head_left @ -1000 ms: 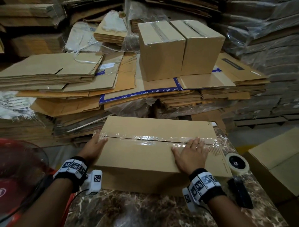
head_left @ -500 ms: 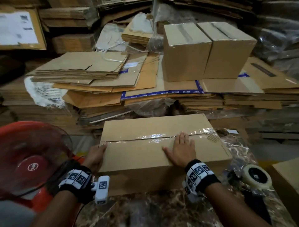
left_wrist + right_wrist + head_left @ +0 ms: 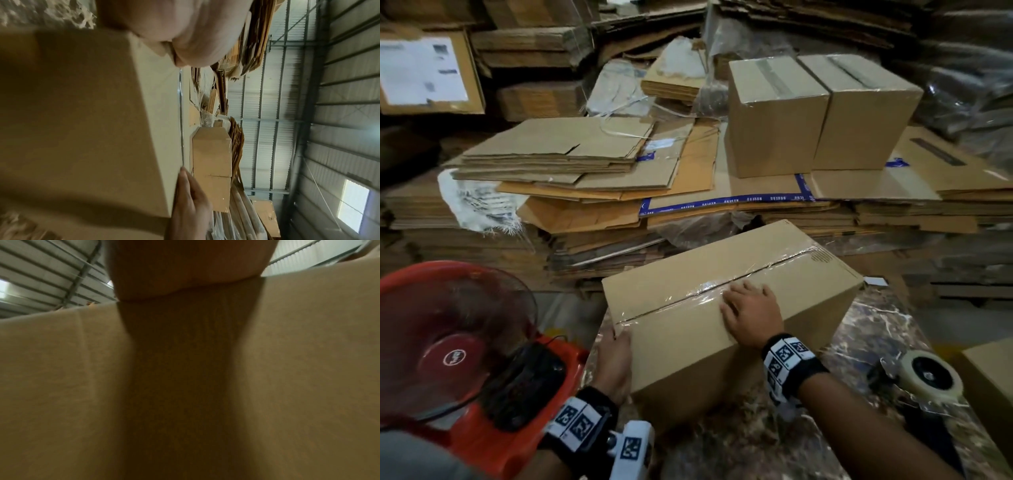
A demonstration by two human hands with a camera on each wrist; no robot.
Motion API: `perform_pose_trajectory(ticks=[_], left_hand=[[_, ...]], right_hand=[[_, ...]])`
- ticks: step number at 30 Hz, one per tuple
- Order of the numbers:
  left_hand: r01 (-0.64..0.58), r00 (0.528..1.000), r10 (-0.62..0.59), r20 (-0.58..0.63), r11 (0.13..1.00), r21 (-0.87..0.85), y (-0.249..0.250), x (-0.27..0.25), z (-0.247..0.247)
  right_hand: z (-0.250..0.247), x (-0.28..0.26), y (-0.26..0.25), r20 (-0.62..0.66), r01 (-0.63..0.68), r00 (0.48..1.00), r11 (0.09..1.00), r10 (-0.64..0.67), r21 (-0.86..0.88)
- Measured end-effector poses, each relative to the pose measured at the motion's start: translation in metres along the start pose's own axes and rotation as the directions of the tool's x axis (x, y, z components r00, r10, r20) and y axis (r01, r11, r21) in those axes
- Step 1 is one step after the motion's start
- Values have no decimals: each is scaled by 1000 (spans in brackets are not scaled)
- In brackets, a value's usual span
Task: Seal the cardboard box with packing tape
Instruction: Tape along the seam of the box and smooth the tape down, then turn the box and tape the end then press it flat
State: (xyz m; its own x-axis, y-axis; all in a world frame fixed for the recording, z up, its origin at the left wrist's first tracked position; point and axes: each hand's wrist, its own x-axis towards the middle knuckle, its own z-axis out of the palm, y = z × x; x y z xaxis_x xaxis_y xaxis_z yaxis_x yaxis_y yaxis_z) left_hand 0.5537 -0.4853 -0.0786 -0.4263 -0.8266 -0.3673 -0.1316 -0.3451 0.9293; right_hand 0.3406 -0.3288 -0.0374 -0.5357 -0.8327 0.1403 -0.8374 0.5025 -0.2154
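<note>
Nearby, one brown cardboard box (image 3: 722, 308) on marbled table (image 3: 859, 342), glossy clear tape (image 3: 774, 265) along its seam. Two hands: left hand (image 3: 616, 363) flat against its end, right hand (image 3: 751, 313) flat atop. One tape roll (image 3: 928, 380); two sealed boxes (image 3: 822, 113) behind.

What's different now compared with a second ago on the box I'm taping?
The cardboard box has been turned on the table, its right end swinging away. The right hand slid left along the clear tape and lies flat on it; the left hand moved to the near-left corner, pressing the side. The tape dispenser remains on the table, untouched.
</note>
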Motion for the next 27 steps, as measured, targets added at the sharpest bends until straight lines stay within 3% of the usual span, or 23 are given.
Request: perform_pose_trajectory(ticks=[2, 5, 7, 9, 11, 13, 18, 20, 22, 24, 26, 27], left_hand=[[-28, 1000, 28, 12, 999, 44, 6, 15, -2], [-110, 987, 128, -101, 980, 166, 24, 65, -18], [-173, 979, 192, -74, 962, 211, 47, 81, -22], [-259, 965, 262, 32, 919, 298, 65, 77, -18], [-352, 936, 308, 170, 796, 492, 62, 79, -16], [-395, 917, 339, 210, 699, 596, 54, 79, -19], [-418, 902, 370, 221, 630, 654, 42, 53, -30], [-410, 904, 370, 214, 613, 675, 35, 36, -27], [-417, 905, 357, 234, 623, 662, 25, 13, -12], [-448, 892, 352, 283, 607, 656, 10, -10, 12], [-480, 873, 389, 292, 584, 655, -1, -31, 36], [-492, 866, 400, 300, 581, 648, -6, -38, 45]], right_hand=[[0, -11, 1, -96, -174, 980, 984, 176, 21], [4, -30, -5, -64, -324, 944, 946, 324, 12], [10, -43, -11, -15, -315, 949, 949, 316, 28], [21, -58, -13, 14, -226, 974, 970, 226, 87], [30, -69, -7, 29, -122, 992, 988, 120, 90], [34, -73, 5, 31, -68, 997, 993, 66, 92], [27, -76, 50, -4, -136, 990, 964, 140, 228], [28, -79, 68, 29, -299, 947, 846, 320, 442], [33, -82, 80, 118, -443, 868, 645, 482, 623], [30, -87, 78, 210, -479, 809, 409, 549, 776], [22, -91, 82, 202, -453, 801, 350, 563, 820], [18, -95, 88, 227, -436, 799, 276, 557, 857]])
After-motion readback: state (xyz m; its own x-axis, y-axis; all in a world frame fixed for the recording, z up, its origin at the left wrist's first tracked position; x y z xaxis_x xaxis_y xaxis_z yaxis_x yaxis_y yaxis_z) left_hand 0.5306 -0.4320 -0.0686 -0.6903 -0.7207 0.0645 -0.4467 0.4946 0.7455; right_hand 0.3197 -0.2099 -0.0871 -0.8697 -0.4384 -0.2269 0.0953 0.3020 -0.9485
